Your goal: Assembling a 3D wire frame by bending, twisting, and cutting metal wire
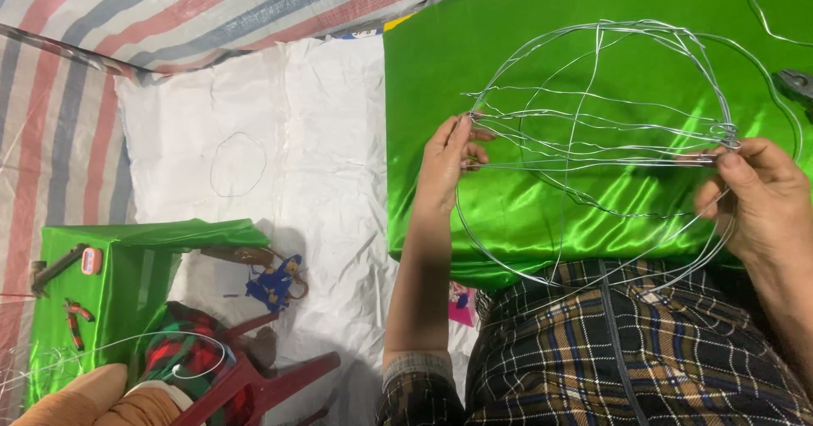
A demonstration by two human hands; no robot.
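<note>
The round wire frame (593, 138) spans crosswise between both hands over the green satin cloth (440, 70), left hand (445, 168) fingers pinching its left rim, right hand (758, 193) fingers gripping the twisted right joint.

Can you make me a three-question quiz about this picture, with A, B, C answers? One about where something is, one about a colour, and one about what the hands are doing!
1. Where does the small loose wire ring lie?
A. on the white sheet
B. on the green box
C. on the red stool

2. What colour is the shiny cloth under the wire frame?
A. blue
B. green
C. yellow

3. What are the two hands doing?
A. resting flat on the cloth
B. holding scissors
C. holding the wire frame, one at each side

Answers: 1 A, the wire ring lies on the white sheet. 2 B, the shiny cloth is bright green. 3 C, the left hand and the right hand each pinch the wire frame with their fingers.
</note>
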